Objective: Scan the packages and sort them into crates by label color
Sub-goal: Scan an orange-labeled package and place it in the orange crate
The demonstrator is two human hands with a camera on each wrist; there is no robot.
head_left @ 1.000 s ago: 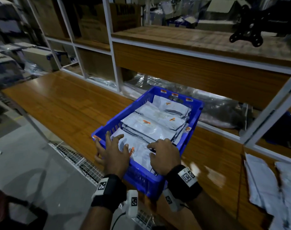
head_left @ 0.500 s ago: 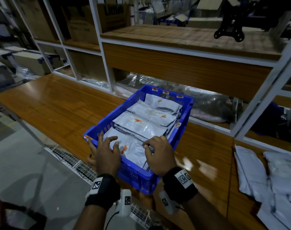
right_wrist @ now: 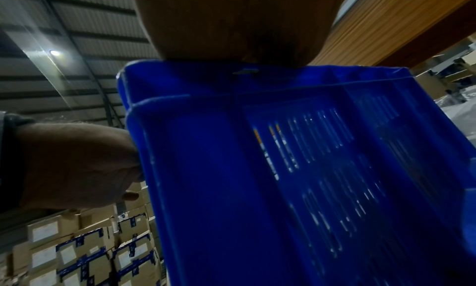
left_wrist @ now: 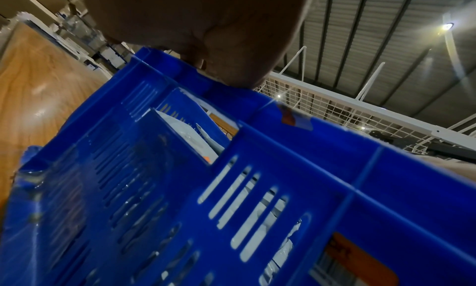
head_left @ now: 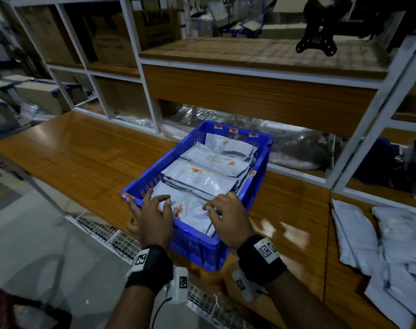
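A blue crate point(head_left: 154, 172) stands on the wooden bench, filled with white packages point(head_left: 202, 179) that carry orange labels. My left hand point(head_left: 154, 214) lies over the crate's near left corner. Its fingers are spread and loosely bent above the front package point(head_left: 190, 210), and two of them lie outside the wall. My right hand point(head_left: 228, 217) rests on the near rim with its fingers curled down onto that package's right edge. The left wrist view shows my left palm point(left_wrist: 206, 25) above the crate's rim point(left_wrist: 257, 127). The right wrist view shows my right palm point(right_wrist: 231, 15) on the crate point(right_wrist: 283, 168).
Loose white packages point(head_left: 392, 245) lie in a pile on the bench at the right. A white shelf frame point(head_left: 380, 110) with wooden boards rises right behind the crate. Wire mesh point(head_left: 102, 231) runs along the bench's front edge. Cardboard boxes point(head_left: 48, 96) fill the shelves at the left.
Both hands stay at the crate's near end. My left fingers have lifted and bent a little. The view has shifted slightly.
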